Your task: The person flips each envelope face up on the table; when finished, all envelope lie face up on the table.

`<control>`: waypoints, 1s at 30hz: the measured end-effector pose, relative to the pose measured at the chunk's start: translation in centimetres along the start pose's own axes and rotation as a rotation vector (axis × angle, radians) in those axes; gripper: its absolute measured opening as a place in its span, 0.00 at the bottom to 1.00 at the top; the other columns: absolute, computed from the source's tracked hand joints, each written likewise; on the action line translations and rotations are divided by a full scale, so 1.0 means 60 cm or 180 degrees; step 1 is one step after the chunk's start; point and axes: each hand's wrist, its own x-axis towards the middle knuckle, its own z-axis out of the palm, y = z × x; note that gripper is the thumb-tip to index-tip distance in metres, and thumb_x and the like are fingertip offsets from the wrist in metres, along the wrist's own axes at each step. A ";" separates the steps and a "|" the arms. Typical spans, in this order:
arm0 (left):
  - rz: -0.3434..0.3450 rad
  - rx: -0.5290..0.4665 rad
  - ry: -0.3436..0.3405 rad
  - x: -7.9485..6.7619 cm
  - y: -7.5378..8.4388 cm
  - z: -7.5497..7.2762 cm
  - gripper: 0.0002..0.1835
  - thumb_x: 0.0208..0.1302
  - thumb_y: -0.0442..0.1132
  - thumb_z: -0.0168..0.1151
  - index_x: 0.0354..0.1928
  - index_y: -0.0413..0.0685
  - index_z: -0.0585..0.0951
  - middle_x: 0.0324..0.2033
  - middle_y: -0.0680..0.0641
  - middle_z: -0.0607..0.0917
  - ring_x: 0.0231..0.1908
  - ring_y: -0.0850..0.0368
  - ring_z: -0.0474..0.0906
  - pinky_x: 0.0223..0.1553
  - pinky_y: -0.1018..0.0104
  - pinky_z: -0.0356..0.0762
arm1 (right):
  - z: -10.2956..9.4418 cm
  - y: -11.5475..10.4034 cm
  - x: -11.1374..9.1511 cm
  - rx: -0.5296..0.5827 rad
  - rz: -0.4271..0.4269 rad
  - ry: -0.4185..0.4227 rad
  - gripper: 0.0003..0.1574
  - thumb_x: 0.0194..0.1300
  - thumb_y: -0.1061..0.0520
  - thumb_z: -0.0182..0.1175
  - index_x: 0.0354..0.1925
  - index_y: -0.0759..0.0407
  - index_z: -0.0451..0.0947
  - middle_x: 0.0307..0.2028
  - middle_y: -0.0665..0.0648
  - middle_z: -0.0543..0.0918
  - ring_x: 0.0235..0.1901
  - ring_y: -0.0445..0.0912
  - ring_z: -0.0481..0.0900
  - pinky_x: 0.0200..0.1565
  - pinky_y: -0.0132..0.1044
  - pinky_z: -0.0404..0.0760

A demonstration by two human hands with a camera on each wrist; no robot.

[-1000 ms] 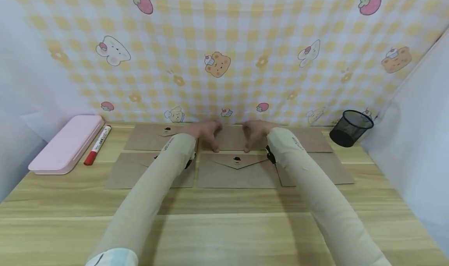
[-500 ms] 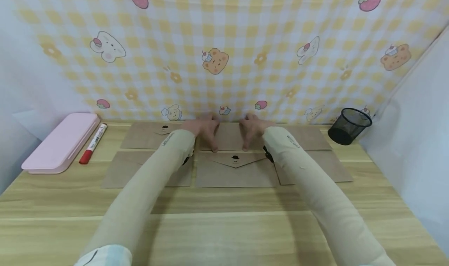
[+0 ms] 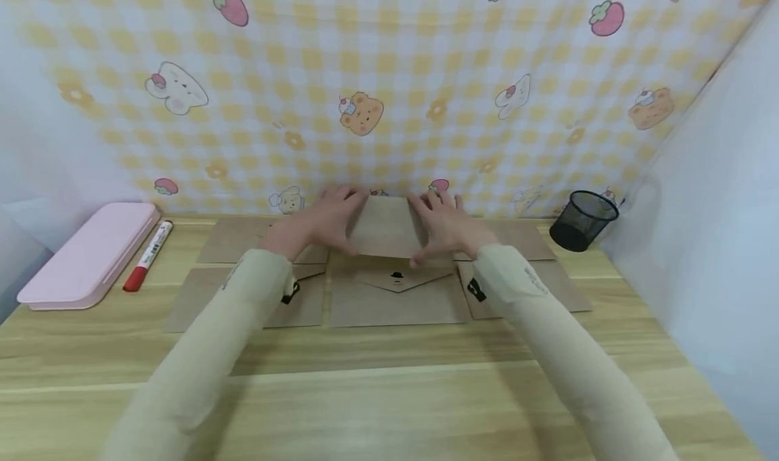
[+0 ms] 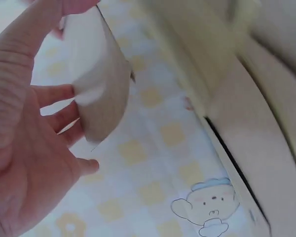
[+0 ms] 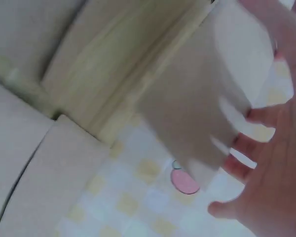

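Observation:
A brown paper envelope [image 3: 387, 228] is raised off the table and bowed between the two hands. My left hand [image 3: 322, 221] grips its left edge, thumb at the near corner; the left wrist view shows fingertips against the bent envelope [image 4: 96, 84]. On the opposite edge, my right hand [image 3: 447, 224] holds it the same way, with the envelope [image 5: 197, 98] curving beside the fingers in the right wrist view. Just below lies another envelope [image 3: 397, 305], its pointed flap printed with a small black hat.
More brown envelopes lie flat in two rows: upper left [image 3: 228, 238], lower left [image 3: 201, 299], upper right [image 3: 523, 238] and lower right [image 3: 560, 285]. A pink case [image 3: 91, 255] and a red-capped marker [image 3: 148, 255] are at left. A black mesh cup [image 3: 582, 221] tilts at right, before a checked cloth [image 3: 389, 76].
Both hands have lifted the back middle envelope off the table, and it now bows between them. The head view has shifted slightly. The other envelopes stay in place.

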 end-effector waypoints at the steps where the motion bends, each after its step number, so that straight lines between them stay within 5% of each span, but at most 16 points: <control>1: -0.0020 -0.0042 0.0024 -0.009 0.004 -0.002 0.58 0.38 0.51 0.75 0.70 0.39 0.54 0.65 0.37 0.58 0.64 0.41 0.51 0.63 0.44 0.45 | 0.002 -0.004 -0.010 -0.0015 -0.0034 0.0068 0.77 0.36 0.31 0.72 0.73 0.55 0.42 0.65 0.64 0.56 0.65 0.60 0.47 0.61 0.64 0.42; 5: -0.0074 -0.0242 0.0089 -0.037 0.025 0.006 0.59 0.38 0.50 0.77 0.71 0.42 0.53 0.66 0.38 0.57 0.66 0.40 0.48 0.64 0.44 0.46 | 0.017 -0.014 -0.049 0.0122 -0.0119 0.0240 0.77 0.38 0.39 0.75 0.73 0.58 0.39 0.64 0.66 0.54 0.64 0.61 0.49 0.63 0.60 0.45; 9: -0.0054 -0.0384 0.0093 -0.058 0.045 0.030 0.61 0.36 0.49 0.77 0.71 0.44 0.53 0.66 0.39 0.56 0.66 0.41 0.48 0.63 0.44 0.47 | 0.032 -0.019 -0.087 0.0700 -0.0157 0.0249 0.74 0.38 0.45 0.75 0.72 0.62 0.42 0.62 0.66 0.55 0.61 0.59 0.54 0.60 0.55 0.58; 14: -0.0054 -0.0413 -0.0149 -0.076 0.066 0.045 0.64 0.33 0.53 0.77 0.72 0.45 0.50 0.67 0.37 0.54 0.66 0.39 0.47 0.63 0.39 0.43 | 0.034 -0.026 -0.127 0.1262 -0.0174 0.0119 0.70 0.38 0.50 0.73 0.70 0.68 0.45 0.58 0.64 0.57 0.54 0.54 0.57 0.52 0.48 0.66; 20: -0.0059 -0.0382 -0.0296 -0.086 0.087 0.038 0.64 0.35 0.53 0.77 0.72 0.43 0.50 0.65 0.37 0.55 0.65 0.39 0.49 0.63 0.42 0.45 | 0.024 -0.028 -0.153 0.1388 -0.0238 0.0108 0.68 0.38 0.50 0.74 0.70 0.67 0.47 0.56 0.63 0.60 0.50 0.53 0.59 0.47 0.45 0.68; 30: 0.0022 -0.0511 -0.0236 -0.105 0.108 0.018 0.58 0.34 0.51 0.79 0.69 0.42 0.58 0.59 0.39 0.65 0.59 0.44 0.59 0.59 0.50 0.60 | 0.034 -0.028 -0.186 0.1484 -0.0281 0.0108 0.68 0.40 0.44 0.74 0.70 0.64 0.49 0.64 0.64 0.57 0.61 0.55 0.58 0.57 0.51 0.65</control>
